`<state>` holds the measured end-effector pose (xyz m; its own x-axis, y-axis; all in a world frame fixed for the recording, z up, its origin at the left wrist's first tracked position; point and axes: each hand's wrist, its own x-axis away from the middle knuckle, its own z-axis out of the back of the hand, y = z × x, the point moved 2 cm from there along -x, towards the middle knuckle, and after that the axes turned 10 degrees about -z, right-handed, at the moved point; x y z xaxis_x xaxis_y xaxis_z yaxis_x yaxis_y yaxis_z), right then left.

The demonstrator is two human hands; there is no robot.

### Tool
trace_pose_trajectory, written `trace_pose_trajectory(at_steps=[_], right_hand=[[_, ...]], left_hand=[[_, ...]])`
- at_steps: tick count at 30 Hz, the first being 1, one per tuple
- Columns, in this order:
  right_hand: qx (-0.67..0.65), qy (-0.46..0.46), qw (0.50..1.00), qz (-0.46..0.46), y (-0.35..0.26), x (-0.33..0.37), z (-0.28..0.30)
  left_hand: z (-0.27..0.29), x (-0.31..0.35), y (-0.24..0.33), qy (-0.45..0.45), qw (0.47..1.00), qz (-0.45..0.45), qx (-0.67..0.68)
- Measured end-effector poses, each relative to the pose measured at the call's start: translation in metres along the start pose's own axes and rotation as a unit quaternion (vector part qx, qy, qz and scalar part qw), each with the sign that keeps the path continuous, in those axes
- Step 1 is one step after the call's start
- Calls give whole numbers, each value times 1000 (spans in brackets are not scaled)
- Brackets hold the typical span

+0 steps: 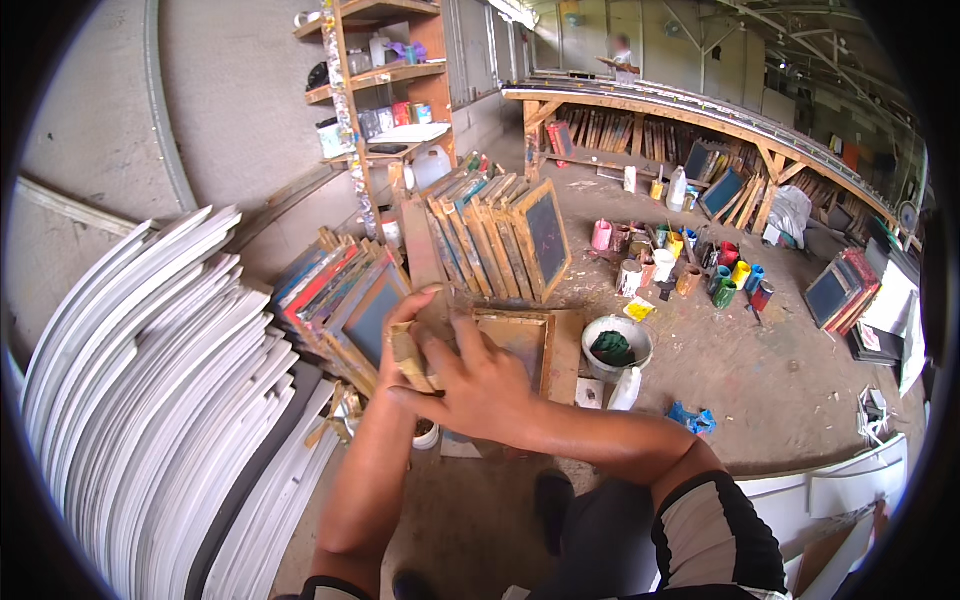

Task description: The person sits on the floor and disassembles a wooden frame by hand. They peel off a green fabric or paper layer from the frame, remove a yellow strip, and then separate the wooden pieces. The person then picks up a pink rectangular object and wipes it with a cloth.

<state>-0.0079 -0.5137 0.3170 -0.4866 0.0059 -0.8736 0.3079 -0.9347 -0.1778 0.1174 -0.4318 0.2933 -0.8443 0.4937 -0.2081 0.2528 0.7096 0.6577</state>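
Both my hands meet in front of me, above a wooden-framed screen [545, 345] that lies flat. A tan, block-like piece [408, 358] sits in my left hand [389, 372], its fingers closed round the far side; whether it is a roll or a folded pad I cannot tell. My right hand [487, 388] reaches across from the right, its thumb and forefinger closed on the near edge of that piece and its other fingers bent over it. Part of the left palm is hidden behind the right hand.
White curved sheets [170, 400] are stacked at left. Wooden-framed screens [490, 235] lean upright beyond my hands. A bucket [617, 345] with dark green contents and a white bottle [625, 390] stand to the right. Several paint cans [740, 273] occupy the floor by the long table [690, 120].
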Motion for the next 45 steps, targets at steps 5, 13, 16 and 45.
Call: trace_pose_trajectory(at_steps=[5, 13, 16, 45], right_hand=[[-41, 17, 995, 85, -56, -4, 29], [-189, 40, 977, 86, -137, 17, 3], [-241, 32, 968, 63, -169, 37, -23], [-583, -327, 466, -580, -172, 254, -307]], left_hand=[[3, 56, 57, -41, 995, -61, -70], [29, 143, 130, 29, 958, -169, -231], [61, 172, 148, 81, 944, -162, -275], [272, 283, 91, 101, 741, 168, -642]])
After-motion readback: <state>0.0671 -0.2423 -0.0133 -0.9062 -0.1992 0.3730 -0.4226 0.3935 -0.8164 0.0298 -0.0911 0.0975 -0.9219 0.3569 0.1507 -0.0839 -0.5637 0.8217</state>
